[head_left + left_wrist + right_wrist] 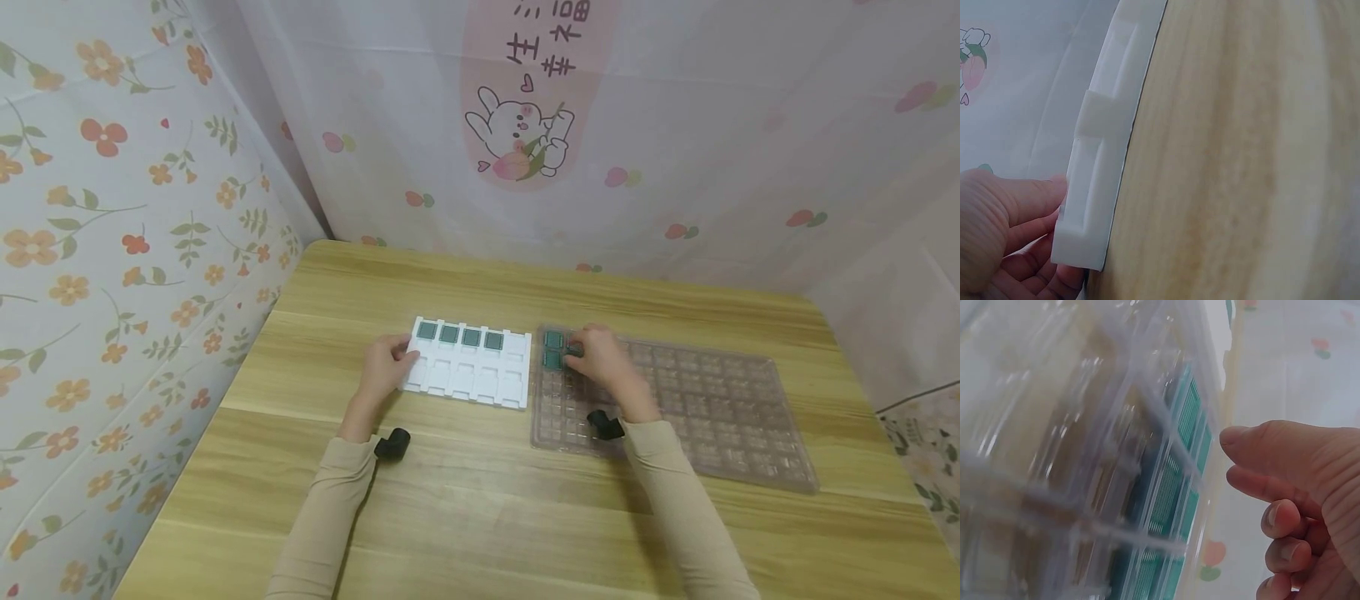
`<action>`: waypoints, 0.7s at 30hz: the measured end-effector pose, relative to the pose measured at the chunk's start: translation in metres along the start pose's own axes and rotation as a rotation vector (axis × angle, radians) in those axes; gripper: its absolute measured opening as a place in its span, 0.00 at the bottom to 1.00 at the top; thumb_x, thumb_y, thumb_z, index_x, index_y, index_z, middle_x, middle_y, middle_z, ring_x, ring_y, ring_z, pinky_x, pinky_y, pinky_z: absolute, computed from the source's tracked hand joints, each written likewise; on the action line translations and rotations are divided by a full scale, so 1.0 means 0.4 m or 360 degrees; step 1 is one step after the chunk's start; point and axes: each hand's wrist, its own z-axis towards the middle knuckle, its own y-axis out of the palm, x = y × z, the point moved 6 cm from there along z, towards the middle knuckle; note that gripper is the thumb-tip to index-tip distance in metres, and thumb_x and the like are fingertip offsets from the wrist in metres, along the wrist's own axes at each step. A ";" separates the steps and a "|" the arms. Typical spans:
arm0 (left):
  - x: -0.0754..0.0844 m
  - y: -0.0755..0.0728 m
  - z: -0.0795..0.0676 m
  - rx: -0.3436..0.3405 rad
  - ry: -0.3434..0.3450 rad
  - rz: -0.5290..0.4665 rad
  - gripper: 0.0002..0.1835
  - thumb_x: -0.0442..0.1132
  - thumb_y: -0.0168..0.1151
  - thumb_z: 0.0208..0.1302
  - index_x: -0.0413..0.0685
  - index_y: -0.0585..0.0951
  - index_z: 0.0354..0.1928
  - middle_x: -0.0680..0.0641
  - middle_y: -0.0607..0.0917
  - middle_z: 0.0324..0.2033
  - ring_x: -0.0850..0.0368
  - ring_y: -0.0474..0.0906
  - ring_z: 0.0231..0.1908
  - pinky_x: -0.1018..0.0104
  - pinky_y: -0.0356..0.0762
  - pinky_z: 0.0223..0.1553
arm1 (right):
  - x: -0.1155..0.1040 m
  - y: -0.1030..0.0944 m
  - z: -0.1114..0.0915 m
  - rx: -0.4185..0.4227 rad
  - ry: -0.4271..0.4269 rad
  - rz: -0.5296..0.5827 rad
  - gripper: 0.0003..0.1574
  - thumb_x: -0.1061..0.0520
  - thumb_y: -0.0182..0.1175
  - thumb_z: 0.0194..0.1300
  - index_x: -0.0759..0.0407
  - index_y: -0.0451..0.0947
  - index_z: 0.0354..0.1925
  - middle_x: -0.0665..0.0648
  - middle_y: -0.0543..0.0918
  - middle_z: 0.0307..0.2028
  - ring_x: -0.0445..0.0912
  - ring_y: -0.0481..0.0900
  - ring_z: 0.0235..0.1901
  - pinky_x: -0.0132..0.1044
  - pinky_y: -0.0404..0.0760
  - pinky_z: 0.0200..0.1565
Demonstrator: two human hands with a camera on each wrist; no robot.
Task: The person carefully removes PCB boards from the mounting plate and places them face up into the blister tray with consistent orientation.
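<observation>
My left hand (384,367) grips the left end of a white compartment tray (465,400), thumb above and fingers at its side and underneath; the left wrist view shows the tray's notched edge (1088,244). Several square green chip-like pieces (471,337) sit in the tray's far row. At the far left corner of a clear plastic blister tray (712,417), my right hand (606,367) has its thumb and forefinger beside green pieces (552,359). In the right wrist view, those fingertips stand slightly apart above ridged green pieces (1166,487), with no piece visible between them.
Both trays lie on a wood-grain table (465,517), the clear one to the right of the white one. A white printed curtain (420,108) hangs behind the table, and a flowered curtain (150,275) hangs at the left. Black wrist cameras (393,444) sit at both cuffs.
</observation>
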 end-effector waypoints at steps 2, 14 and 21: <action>0.000 0.000 0.000 0.0002 -0.0005 -0.0003 0.17 0.28 0.63 0.57 0.26 0.78 0.49 0.33 0.80 0.37 0.48 0.71 0.32 0.64 0.68 0.33 | -0.009 0.002 0.005 -0.0007 -0.0009 0.0019 0.14 0.62 0.68 0.53 0.71 0.81 0.38 0.65 0.79 0.33 0.54 0.75 0.30 0.47 0.75 0.35; -0.004 0.002 0.000 0.0005 -0.0029 -0.0004 0.17 0.29 0.63 0.57 0.27 0.78 0.49 0.33 0.81 0.38 0.48 0.72 0.32 0.64 0.68 0.33 | -0.055 0.025 0.039 0.0006 -0.0067 0.0064 0.15 0.62 0.69 0.52 0.70 0.82 0.38 0.62 0.78 0.30 0.50 0.73 0.26 0.44 0.76 0.33; -0.007 0.003 0.000 0.0003 -0.0039 -0.0002 0.17 0.29 0.63 0.58 0.28 0.78 0.49 0.34 0.81 0.38 0.48 0.71 0.32 0.64 0.68 0.33 | -0.086 0.029 0.055 0.0037 -0.0110 0.0076 0.13 0.63 0.69 0.52 0.68 0.82 0.37 0.59 0.76 0.26 0.47 0.68 0.23 0.40 0.72 0.28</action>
